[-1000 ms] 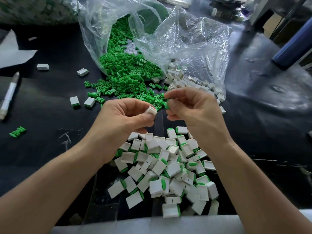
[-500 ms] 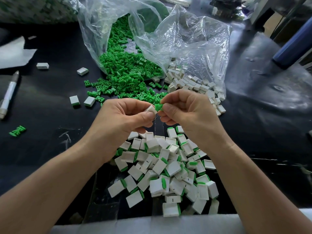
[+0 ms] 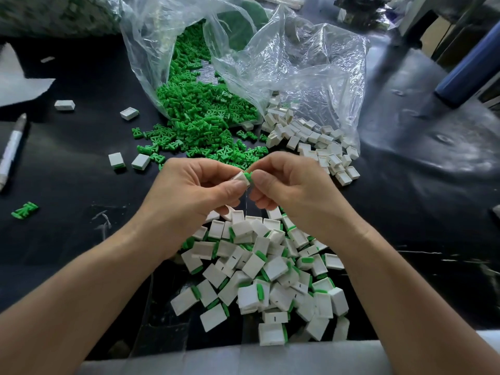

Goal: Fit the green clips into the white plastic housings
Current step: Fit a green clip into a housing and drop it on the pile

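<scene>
Since a second ago the right hand (image 3: 292, 190) has closed in on the left hand (image 3: 189, 196), bringing the green clip (image 3: 248, 175) against the white housing (image 3: 241, 179). They meet at the centre of the frame, above the dark surface (image 3: 67, 239). The left grip pinches the housing and the right grip pinches the clip, which touches the housing's edge. Finished pieces (image 3: 265, 280) lie heaped below the hands. Loose clips (image 3: 194, 123) spill from a clear bag (image 3: 297, 63) at upper centre.
</scene>
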`<state>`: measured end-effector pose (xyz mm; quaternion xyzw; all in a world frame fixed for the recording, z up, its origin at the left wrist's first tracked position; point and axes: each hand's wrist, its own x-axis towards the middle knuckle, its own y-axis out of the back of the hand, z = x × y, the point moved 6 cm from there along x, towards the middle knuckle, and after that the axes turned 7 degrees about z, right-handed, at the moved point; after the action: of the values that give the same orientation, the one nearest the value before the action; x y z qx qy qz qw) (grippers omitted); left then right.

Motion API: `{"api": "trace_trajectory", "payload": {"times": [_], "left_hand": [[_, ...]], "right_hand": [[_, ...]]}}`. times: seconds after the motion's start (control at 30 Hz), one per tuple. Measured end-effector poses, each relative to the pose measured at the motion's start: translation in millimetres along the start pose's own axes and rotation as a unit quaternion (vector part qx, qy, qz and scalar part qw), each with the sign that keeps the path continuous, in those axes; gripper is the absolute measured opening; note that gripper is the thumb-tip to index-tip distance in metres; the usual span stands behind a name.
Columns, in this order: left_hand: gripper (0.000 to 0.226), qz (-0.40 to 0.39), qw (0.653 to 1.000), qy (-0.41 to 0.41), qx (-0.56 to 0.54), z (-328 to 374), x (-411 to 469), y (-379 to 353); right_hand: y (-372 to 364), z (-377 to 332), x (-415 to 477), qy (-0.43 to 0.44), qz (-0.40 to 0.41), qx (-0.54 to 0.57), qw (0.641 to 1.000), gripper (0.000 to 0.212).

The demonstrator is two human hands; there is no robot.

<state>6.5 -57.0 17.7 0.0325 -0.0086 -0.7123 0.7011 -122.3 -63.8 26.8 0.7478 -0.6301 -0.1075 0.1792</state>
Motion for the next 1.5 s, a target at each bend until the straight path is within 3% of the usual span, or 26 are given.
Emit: {"api": "trace_trajectory", "payload": {"times": [0.23,0.53,0.77,0.9,1.03,1.23,1.5], "left_hand": [[0.017,-0.012,0.999,-0.028,0.022,2.8,-2.2,-1.0],[0.021,-0.106,0.989,-0.076,0.073,7.4,-6.5,-7.1],[0.023,-0.108,0.977,-0.11,0.147,6.7,-8.9,-9.8],[0.021,-0.082,0.992,-0.082,0.044,9.4,-3.4,-4.1],[0.022,-0.069,0.996,-0.056,-0.004,6.8,-3.1,-5.0],[0.017,-0.032,0.995,-0.068,-0.071,10.0,-1.8,-0.1],[0.024,-0.111,0.986,-0.063,-0.11,12.4,-6.9,-9.7]], "right_hand": [[-4.1,-5.4,-3.2,0.036,-0.011,-0.124,0.992,0.027],[1.7,-8.3,-6.7,0.04,-0.106,-0.155,0.981,0.037],[-2.4,-9.2,-8.2,0.078,-0.14,-0.258,0.953,0.027],[-1.4,-10.1,-5.8,0.053,-0.071,-0.158,0.983,0.031],[3.8,-3.4,-3.1,-0.034,-0.054,0.018,0.998,0.052],[-8.7,0.1,-3.8,-0.107,-0.114,0.145,0.977,0.061],[-28.5,-5.3,-13.6,-0.15,-0.188,0.25,0.938,0.06]]}}
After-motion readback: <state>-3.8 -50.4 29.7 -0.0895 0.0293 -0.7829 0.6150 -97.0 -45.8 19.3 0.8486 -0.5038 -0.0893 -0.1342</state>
